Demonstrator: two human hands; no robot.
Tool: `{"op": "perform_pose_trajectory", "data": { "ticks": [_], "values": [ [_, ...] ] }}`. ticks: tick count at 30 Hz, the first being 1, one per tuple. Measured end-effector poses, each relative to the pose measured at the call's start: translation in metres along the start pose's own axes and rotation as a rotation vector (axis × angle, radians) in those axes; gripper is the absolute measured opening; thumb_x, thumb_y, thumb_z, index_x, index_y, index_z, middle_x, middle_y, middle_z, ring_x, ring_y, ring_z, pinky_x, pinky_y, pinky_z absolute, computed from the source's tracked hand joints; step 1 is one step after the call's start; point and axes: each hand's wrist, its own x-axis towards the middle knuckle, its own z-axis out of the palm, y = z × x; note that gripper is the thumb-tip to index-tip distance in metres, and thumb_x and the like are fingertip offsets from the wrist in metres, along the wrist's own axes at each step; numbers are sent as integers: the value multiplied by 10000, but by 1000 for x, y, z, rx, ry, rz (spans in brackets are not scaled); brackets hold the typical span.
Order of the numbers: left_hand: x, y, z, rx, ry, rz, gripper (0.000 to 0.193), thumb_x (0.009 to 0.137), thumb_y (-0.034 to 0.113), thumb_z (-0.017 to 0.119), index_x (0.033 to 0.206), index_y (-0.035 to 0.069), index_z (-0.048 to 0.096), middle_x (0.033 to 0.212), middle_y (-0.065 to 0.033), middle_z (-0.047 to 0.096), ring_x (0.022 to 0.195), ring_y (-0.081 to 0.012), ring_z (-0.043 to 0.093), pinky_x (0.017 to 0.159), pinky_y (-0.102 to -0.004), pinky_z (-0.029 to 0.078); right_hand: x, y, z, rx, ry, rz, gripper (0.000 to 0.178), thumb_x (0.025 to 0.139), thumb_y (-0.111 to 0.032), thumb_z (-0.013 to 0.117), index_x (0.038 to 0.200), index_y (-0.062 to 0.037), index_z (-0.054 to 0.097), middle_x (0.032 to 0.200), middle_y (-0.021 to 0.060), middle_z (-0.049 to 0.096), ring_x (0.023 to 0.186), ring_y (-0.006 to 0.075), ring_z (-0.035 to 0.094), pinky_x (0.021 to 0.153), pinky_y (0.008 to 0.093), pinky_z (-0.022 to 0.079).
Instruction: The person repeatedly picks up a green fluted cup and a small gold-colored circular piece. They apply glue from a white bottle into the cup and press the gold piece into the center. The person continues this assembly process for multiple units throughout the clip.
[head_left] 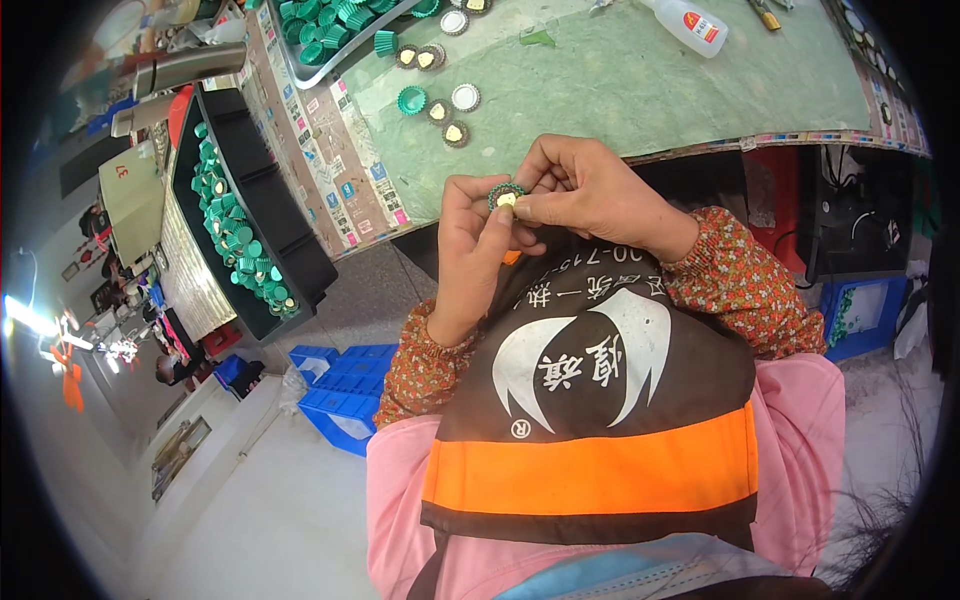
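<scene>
In front of my chest, just off the table's near edge, my left hand [468, 245] and my right hand [598, 198] meet with fingers closed. Between their fingertips is a small round piece [504, 192] with a green fluted rim and a cream patch in its dark middle. My fingers hide part of it. On the table beyond lie similar dark round pieces with cream middles [455, 133], a green fluted cup [411, 99] and a pale fluted disc [466, 97].
A clear tray [316, 78] heaped with green fluted cups stands at the far left of the green-covered table [620, 95]. A white bottle [690, 25] lies at the back. Left of the table is a black bin [290, 190] of green cups. Blue crates [350, 385] sit on the floor.
</scene>
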Motion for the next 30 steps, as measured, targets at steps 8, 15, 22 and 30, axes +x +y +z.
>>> {"op": "perform_pose_trajectory", "data": {
  "ticks": [8, 15, 22, 30],
  "values": [
    [-1, 1, 7, 20, 41, 8, 224, 1021, 76, 485, 1236, 19, 461, 926, -72, 630, 729, -95, 638, 642, -278, 600, -6, 5, 5, -64, 23, -65, 198, 872, -101, 717, 883, 34, 572, 786, 59, 663, 694, 95, 623, 596, 251, 482],
    [-2, -3, 8, 47, 84, 31, 213, 1004, 61, 475, 1215, 25, 469, 871, -57, 615, 660, -74, 606, 595, -246, 564, -6, 16, 12, 56, 43, -107, 141, 882, -47, 673, 863, 30, 556, 764, 75, 659, 664, 91, 630, 573, 257, 484],
    [0, 2, 1, 99, 55, -33, 216, 1015, 55, 462, 1229, 32, 466, 939, -91, 646, 718, -84, 627, 653, -256, 586, -3, -11, -5, 84, -50, 132, 120, 943, -121, 646, 917, -15, 597, 729, 2, 595, 493, 16, 481, 387, 183, 325],
    [3, 9, 4, 46, 7, -102, 212, 1017, 78, 486, 1220, 18, 472, 985, -115, 652, 848, -125, 660, 702, -289, 619, 1, 1, -4, -51, -13, -7, 166, 879, -119, 659, 863, 43, 625, 764, 83, 698, 669, 128, 683, 597, 261, 511]
  ]
}}
